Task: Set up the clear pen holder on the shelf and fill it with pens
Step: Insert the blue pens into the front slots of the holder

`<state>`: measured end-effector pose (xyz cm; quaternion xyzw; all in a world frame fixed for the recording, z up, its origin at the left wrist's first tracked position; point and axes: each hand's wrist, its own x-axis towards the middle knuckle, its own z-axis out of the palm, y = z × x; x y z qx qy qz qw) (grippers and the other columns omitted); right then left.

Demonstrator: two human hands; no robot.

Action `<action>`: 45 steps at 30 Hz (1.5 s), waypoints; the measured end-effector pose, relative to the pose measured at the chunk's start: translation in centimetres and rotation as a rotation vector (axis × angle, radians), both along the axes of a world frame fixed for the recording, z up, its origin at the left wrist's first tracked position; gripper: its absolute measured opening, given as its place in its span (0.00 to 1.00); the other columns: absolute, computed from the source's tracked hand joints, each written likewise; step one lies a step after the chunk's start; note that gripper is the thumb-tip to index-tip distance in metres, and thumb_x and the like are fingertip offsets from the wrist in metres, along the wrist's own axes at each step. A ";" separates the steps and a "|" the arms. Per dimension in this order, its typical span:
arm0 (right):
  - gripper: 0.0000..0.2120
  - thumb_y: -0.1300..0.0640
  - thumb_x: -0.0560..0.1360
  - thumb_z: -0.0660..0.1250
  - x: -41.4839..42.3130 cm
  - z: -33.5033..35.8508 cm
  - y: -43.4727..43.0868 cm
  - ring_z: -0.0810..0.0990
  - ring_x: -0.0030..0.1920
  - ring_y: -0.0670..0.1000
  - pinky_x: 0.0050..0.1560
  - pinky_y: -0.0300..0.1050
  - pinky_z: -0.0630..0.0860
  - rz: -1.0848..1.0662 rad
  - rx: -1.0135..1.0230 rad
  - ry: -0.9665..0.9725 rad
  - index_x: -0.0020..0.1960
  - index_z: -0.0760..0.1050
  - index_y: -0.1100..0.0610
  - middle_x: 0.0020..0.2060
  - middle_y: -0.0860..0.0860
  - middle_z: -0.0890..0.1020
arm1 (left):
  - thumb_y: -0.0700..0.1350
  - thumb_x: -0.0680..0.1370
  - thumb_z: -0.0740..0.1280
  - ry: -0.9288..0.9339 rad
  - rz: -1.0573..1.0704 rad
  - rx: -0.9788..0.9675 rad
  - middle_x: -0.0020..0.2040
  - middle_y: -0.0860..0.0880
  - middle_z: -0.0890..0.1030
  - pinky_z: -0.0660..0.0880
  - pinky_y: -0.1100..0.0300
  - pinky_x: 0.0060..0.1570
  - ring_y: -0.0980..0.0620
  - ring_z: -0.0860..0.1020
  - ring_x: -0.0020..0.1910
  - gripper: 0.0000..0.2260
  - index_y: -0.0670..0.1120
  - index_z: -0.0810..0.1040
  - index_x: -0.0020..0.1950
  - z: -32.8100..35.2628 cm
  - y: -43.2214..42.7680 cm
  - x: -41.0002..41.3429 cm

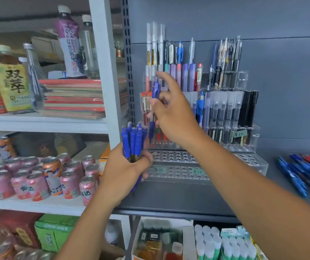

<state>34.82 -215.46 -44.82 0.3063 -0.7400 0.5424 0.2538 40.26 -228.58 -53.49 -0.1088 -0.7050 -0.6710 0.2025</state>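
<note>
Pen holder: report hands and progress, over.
Left hand grips bunch of blue pens. Right hand pinches one blue pen, tip down, at left of pen holder. Front rows unfilled; nothing blocking.

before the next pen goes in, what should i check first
1. Right hand grips the single blue pen: ok.
2. That pen is upright, tip down: ok.
3. Empty holes in the front rows of the clear pen holder: ok.
4. Which hole the tip is aimed at: cannot tell.
5. Left hand grips the bundle of blue pens: ok, though one pen hangs lower than the rest.
6. Holder stands on the dark shelf: ok.
</note>
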 end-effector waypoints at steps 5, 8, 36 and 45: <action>0.26 0.61 0.82 0.60 -0.3 -0.3 -1.6 0.80 0.38 0.54 0.39 0.46 0.76 -0.016 0.124 0.037 0.75 0.59 0.42 0.43 0.50 0.74 | 0.38 0.67 0.67 0.010 0.059 -0.005 0.33 0.48 0.78 0.72 0.55 0.28 0.48 0.72 0.25 0.09 0.40 0.75 0.46 -0.8 -0.5 0.2; 0.26 0.62 0.81 0.61 -0.3 -1.0 -1.9 0.80 0.38 0.55 0.40 0.45 0.74 -0.031 0.117 0.023 0.74 0.61 0.43 0.49 0.49 0.74 | 0.34 0.70 0.68 0.021 0.079 0.008 0.34 0.42 0.77 0.72 0.54 0.28 0.48 0.72 0.26 0.07 0.41 0.75 0.45 -1.1 -0.8 0.6; 0.21 0.64 0.79 0.65 0.0 -4.3 -2.7 0.76 0.50 0.44 0.55 0.35 0.73 -0.170 0.149 0.048 0.69 0.71 0.51 0.57 0.44 0.72 | 0.34 0.75 0.68 0.014 0.154 -0.031 0.33 0.32 0.75 0.74 0.58 0.28 0.50 0.74 0.26 0.05 0.36 0.73 0.47 -2.2 -1.6 0.8; 0.18 0.66 0.78 0.64 0.2 -5.1 -2.3 0.71 0.55 0.42 0.60 0.30 0.65 -0.239 0.302 0.152 0.67 0.74 0.59 0.61 0.51 0.75 | 0.34 0.75 0.66 0.029 0.140 -0.102 0.35 0.32 0.75 0.73 0.58 0.27 0.49 0.73 0.25 0.06 0.39 0.72 0.50 -1.7 -1.4 1.2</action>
